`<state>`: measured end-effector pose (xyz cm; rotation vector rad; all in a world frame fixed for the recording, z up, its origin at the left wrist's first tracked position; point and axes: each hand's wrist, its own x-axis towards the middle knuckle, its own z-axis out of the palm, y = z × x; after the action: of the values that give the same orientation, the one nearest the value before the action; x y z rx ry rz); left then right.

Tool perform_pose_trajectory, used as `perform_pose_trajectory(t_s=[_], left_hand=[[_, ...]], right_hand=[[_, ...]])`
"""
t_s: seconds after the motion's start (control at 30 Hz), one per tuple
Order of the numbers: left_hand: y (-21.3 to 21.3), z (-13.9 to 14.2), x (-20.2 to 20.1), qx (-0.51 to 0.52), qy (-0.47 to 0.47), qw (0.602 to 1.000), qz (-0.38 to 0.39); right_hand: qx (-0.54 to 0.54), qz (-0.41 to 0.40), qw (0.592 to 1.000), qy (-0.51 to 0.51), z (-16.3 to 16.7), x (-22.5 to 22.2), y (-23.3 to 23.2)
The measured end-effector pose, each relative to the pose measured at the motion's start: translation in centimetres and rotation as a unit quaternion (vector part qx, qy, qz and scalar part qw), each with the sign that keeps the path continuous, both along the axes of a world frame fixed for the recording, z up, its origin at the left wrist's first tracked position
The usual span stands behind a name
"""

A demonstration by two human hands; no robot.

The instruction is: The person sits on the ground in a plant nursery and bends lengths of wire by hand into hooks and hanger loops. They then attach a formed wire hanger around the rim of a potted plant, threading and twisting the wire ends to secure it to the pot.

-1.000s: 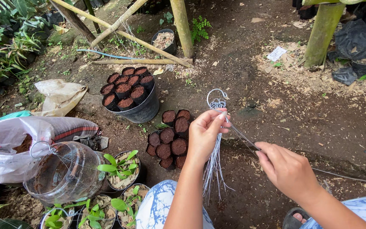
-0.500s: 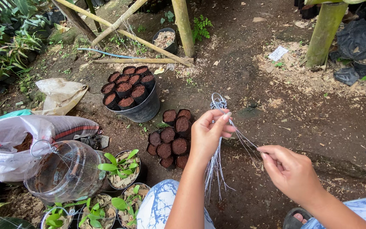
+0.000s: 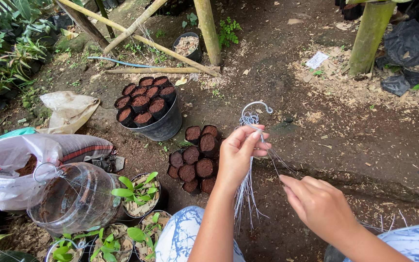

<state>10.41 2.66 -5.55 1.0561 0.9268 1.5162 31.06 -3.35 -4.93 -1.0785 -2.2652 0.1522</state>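
My left hand (image 3: 237, 154) is closed on a bundle of thin grey wires (image 3: 246, 189); their hooked tops stick up above my fingers and the long ends hang down toward the ground. My right hand (image 3: 316, 204) is lower and to the right, and its fingertips pinch a single wire (image 3: 273, 162) that runs up to the bundle. A cluster of small black bags filled with brown soil (image 3: 195, 157) sits on the ground just left of my left hand.
A black tub (image 3: 166, 126) packed with more soil-filled bags stands at the back left. A clear plastic jug (image 3: 73, 199), a plastic sack (image 3: 6, 165) and potted green seedlings (image 3: 139, 194) lie at the lower left. Bamboo poles (image 3: 141, 39) and tree trunks (image 3: 369, 34) stand on bare dirt beyond.
My right hand has slid down and away from the bundle, drawing one wire out. My left hand has stayed in about the same place with the bundle.
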Motion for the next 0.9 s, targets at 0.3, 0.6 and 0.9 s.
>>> perform_pose_trajectory(t_s=[0.3, 0.6, 0.9], left_hand=[[-0.1, 0.7, -0.4, 0.011, 0.036, 0.999, 0.01], [0.5, 1.3, -1.2, 0.026, 0.027, 0.998, 0.042], [0.7, 0.9, -2.2, -0.007, 0.077, 0.995, 0.067]], right_hand=[[0.015, -0.019, 0.997, 0.074, 0.5, 0.4, 1.9], [-0.123, -0.018, 0.985, 0.123, 1.0, -1.2, 5.4], [-0.158, 0.001, 0.978, 0.134, 0.2, -2.9, 6.2]])
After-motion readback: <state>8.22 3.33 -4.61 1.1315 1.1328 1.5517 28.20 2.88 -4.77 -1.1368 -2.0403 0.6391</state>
